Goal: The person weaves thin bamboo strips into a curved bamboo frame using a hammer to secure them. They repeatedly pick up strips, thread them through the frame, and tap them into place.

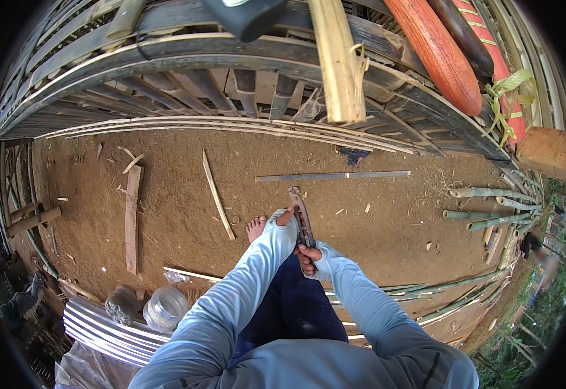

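Observation:
A rusty tool that looks like pincers (pixel 303 220) is held upright between my hands over the dirt floor, its knobby head pointing away from me. My right hand (pixel 306 259) is closed round the lower ends of the handles. My left hand (pixel 286 217) is beside the upper part, close to the head, with its fingers bent in. The long sleeve and the angle hide most of those fingers, and I cannot make out what they hold. Below my left hand, my bare foot (pixel 255 228) stands on the soil.
A bamboo slat rack (pixel 166 55) spans the far side, bearing orange-red sheaths (pixel 442 58) and a wooden post (pixel 338 65). Bamboo strips (pixel 335 176) and a plank (pixel 133 220) lie on the ground. Cut bamboo poles (pixel 484 193) are right; a plastic jar (pixel 166 308) stands near left.

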A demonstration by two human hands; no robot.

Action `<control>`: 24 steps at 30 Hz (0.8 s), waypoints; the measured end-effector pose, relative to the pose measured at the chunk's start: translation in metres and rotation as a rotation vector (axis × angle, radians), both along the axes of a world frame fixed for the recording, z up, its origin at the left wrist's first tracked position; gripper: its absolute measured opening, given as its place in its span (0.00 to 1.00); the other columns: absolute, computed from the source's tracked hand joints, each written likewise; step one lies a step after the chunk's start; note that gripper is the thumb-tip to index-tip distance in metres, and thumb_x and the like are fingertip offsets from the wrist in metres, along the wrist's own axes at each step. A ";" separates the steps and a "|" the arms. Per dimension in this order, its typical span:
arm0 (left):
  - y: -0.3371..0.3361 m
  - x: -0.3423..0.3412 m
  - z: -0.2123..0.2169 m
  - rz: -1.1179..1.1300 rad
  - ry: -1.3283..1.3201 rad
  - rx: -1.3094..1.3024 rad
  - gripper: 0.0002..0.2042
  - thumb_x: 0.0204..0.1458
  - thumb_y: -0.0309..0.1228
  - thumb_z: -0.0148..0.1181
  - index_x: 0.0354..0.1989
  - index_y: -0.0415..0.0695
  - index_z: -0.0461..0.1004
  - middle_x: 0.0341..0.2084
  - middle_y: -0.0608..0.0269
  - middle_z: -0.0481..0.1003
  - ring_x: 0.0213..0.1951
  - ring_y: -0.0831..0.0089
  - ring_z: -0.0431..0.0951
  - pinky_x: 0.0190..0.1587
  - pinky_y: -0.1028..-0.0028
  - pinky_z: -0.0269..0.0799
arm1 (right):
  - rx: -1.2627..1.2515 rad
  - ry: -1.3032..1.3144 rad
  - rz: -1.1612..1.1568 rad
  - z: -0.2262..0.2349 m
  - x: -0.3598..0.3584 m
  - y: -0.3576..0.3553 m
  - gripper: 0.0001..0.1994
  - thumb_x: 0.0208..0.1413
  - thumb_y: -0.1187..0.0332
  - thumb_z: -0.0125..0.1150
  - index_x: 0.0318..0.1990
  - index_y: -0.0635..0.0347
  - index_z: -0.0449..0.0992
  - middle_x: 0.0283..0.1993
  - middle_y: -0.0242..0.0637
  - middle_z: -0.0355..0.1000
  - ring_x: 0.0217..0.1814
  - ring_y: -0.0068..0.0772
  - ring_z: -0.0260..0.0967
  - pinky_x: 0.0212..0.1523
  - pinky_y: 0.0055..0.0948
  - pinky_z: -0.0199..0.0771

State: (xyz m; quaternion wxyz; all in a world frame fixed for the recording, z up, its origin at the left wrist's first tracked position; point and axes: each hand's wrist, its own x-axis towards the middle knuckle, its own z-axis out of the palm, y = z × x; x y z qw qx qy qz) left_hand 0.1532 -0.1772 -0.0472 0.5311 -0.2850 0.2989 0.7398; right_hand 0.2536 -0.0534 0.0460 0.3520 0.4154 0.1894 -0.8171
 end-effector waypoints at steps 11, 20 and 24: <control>-0.089 0.025 0.072 0.085 0.068 -0.303 0.16 0.58 0.45 0.56 0.29 0.44 0.68 0.19 0.62 0.71 0.17 0.68 0.71 0.22 0.66 0.72 | 0.680 0.683 0.901 0.011 0.027 -0.078 0.32 0.55 0.37 0.52 0.38 0.65 0.70 0.29 0.42 0.72 0.35 0.41 0.72 0.36 0.35 0.67; -0.161 0.071 0.014 0.527 -0.011 -0.569 0.14 0.61 0.42 0.50 0.27 0.47 0.67 0.17 0.61 0.71 0.17 0.63 0.70 0.19 0.60 0.66 | 1.010 0.264 0.090 -0.041 -0.011 0.120 0.07 0.58 0.68 0.54 0.41 0.58 0.72 0.28 0.41 0.72 0.19 0.32 0.66 0.17 0.31 0.65; -0.129 0.116 0.014 0.699 -0.039 -0.495 0.14 0.59 0.43 0.53 0.28 0.46 0.67 0.18 0.61 0.71 0.17 0.62 0.71 0.20 0.60 0.68 | 0.700 0.115 -0.384 0.033 -0.077 0.193 0.17 0.55 0.77 0.54 0.52 0.56 0.65 0.40 0.43 0.73 0.31 0.39 0.71 0.22 0.42 0.67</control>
